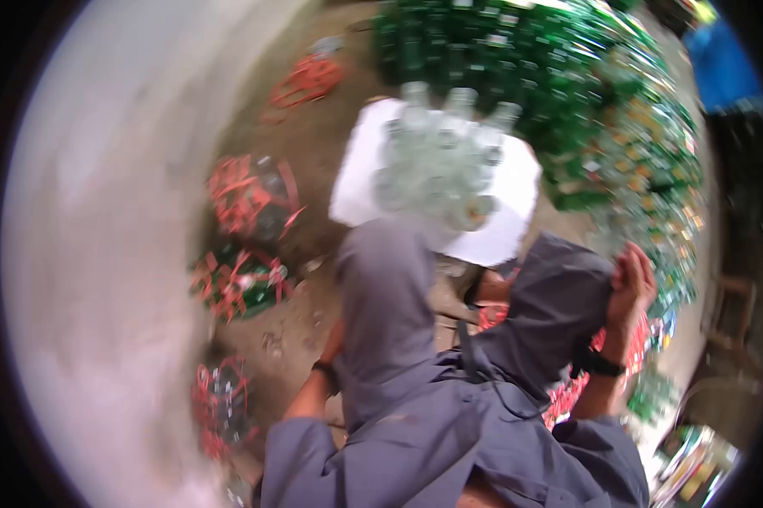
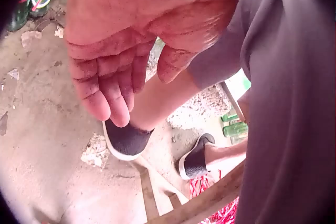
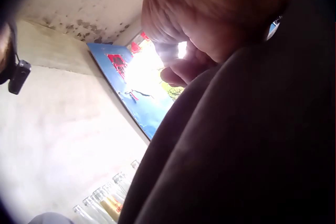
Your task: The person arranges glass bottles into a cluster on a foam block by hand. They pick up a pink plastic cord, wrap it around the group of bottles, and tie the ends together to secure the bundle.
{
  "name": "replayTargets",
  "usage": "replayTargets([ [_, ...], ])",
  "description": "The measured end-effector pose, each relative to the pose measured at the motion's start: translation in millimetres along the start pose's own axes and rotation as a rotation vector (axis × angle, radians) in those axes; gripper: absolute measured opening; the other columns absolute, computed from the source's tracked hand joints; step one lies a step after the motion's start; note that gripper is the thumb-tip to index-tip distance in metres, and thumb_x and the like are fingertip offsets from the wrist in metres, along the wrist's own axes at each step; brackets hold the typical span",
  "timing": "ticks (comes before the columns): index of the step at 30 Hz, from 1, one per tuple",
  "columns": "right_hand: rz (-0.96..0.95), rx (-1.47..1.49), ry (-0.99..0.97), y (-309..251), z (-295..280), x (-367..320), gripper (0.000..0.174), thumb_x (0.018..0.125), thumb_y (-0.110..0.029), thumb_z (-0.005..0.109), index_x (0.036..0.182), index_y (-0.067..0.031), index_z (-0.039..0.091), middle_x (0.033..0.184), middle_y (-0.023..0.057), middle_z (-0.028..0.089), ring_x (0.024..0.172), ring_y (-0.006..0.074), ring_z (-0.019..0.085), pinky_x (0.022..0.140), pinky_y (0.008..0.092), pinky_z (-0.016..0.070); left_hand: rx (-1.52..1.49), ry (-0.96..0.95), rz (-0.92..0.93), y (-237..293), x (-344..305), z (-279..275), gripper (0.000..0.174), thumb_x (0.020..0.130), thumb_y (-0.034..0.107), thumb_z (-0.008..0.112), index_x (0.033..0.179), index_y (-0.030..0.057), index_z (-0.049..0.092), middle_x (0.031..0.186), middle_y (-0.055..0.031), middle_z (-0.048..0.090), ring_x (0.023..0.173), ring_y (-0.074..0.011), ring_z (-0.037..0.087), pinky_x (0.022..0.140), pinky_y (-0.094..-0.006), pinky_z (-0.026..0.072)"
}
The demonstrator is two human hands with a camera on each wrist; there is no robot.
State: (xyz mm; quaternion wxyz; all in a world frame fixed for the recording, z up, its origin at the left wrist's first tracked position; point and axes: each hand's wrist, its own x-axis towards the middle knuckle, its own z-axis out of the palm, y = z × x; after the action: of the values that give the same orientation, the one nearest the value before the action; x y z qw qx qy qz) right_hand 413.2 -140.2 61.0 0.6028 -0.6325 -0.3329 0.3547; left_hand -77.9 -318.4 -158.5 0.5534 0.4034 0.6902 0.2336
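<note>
Several clear glass bottles (image 1: 432, 169) are grouped on a white board (image 1: 517, 190) in front of the knees. My left hand (image 2: 131, 35) hangs beside the left leg, fingers loosely bent and holding nothing; the knee hides most of it in the head view. By the right knee, my right hand (image 1: 631, 284) is raised with relaxed fingers and nothing in it. In the right wrist view the trouser leg (image 3: 226, 150) covers part of that hand (image 3: 220, 19).
Many green bottles (image 1: 517, 59) stand beyond the board and down the right side. Bundles of bottles tied with red twine (image 1: 237, 199) sit along the pale wall (image 1: 102, 254) at left. Loose red twine (image 1: 309, 80) lies on the floor.
</note>
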Motion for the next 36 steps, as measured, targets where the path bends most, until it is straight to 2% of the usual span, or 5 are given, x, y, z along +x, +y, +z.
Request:
replayTargets([
  [8, 0.271, 0.512, 0.002, 9.2, -46.1, 5.5, 0.024, 0.093, -0.018, 0.067, 0.106, 0.0016, 0.067, 0.083, 0.0054, 0.067, 0.063, 0.0098, 0.055, 0.053, 0.0212, 0.0390, -0.253, 0.140, 0.173, 41.5, 11.9, -80.1, 0.026, 0.099, 0.016, 0.050, 0.114, 0.0001, 0.064, 0.096, -0.0080, 0.070, 0.083, -0.0212, 0.065, 0.076, -0.0337, 0.0523],
  [17, 0.669, 0.443, 0.289, 98.8, -111.4, -36.0, 0.013, 0.087, -0.008, 0.064, 0.096, 0.0008, 0.067, 0.076, 0.0031, 0.065, 0.059, 0.0087, 0.057, 0.050, 0.0207, 0.0426, -0.154, 0.362, 0.396, 268.2, -22.4, -84.7, 0.023, 0.103, 0.017, 0.053, 0.114, 0.0001, 0.064, 0.099, -0.0078, 0.068, 0.082, -0.0129, 0.065, 0.076, -0.0262, 0.0540],
  [27, 0.984, 0.034, -0.079, 202.1, -118.5, -128.2, 0.021, 0.085, -0.022, 0.068, 0.081, -0.0010, 0.070, 0.073, 0.0050, 0.065, 0.058, 0.0128, 0.058, 0.051, 0.0259, 0.0466, 0.274, -0.053, 0.514, 324.3, -24.1, -20.7, 0.022, 0.101, 0.006, 0.050, 0.118, -0.0032, 0.061, 0.108, -0.0109, 0.065, 0.098, -0.0180, 0.063, 0.091, -0.0304, 0.0519],
  [32, 0.859, -0.283, -0.198, 254.0, -143.6, -137.8, 0.030, 0.085, -0.030, 0.065, 0.085, 0.0004, 0.071, 0.073, 0.0067, 0.066, 0.061, 0.0153, 0.062, 0.056, 0.0309, 0.0509, 0.325, -0.003, 0.486, 293.1, -3.3, -22.9, 0.020, 0.100, 0.007, 0.053, 0.115, -0.0031, 0.063, 0.106, -0.0104, 0.066, 0.092, -0.0156, 0.063, 0.084, -0.0285, 0.0523],
  [36, 0.457, -0.710, -0.294, 269.1, -148.0, -122.7, 0.025, 0.081, -0.022, 0.061, 0.088, 0.0001, 0.070, 0.082, 0.0158, 0.070, 0.071, 0.0319, 0.068, 0.069, 0.0430, 0.0550, 0.269, 0.055, 0.432, 294.1, -2.6, -26.9, 0.020, 0.100, 0.008, 0.055, 0.115, -0.0014, 0.064, 0.104, -0.0088, 0.067, 0.085, -0.0139, 0.063, 0.078, -0.0261, 0.0508],
])
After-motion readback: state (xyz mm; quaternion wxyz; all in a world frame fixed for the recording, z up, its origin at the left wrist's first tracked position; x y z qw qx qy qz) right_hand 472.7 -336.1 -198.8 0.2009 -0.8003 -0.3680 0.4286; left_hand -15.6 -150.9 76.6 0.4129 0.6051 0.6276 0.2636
